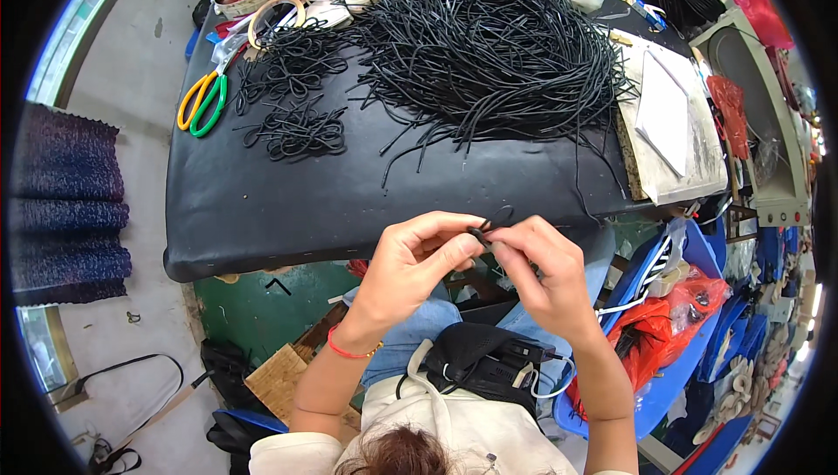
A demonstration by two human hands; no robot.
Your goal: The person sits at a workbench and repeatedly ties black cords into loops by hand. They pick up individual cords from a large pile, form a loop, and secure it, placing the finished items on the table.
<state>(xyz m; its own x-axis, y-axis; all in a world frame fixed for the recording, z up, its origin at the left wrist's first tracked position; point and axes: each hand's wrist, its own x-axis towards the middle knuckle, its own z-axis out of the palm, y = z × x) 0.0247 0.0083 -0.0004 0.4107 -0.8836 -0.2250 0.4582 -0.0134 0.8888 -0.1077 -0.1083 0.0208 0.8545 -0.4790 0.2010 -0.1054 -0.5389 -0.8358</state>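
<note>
Just off the table's near edge, my two hands meet over my lap. A short black cord (499,216) runs between them, with a small loop standing up above the fingers. My left hand (428,257) pinches it between thumb and forefinger, and a red bracelet circles that wrist. My right hand (543,267) also pinches the cord, its fingertips nearly touching the left ones. Whether the cord is knotted there is hidden by the fingers. Beyond them a large heap of black cords (489,47) covers the back of the table, and smaller looped bundles (301,130) lie to its left.
Scissors with yellow and green handles (205,101) lie at the left edge of the black table (262,204). A worn board (690,161) with white paper sits at the right. Rolls of tape (275,21) stand at the back left. A blue bin (650,414) holding red bags is by my right arm.
</note>
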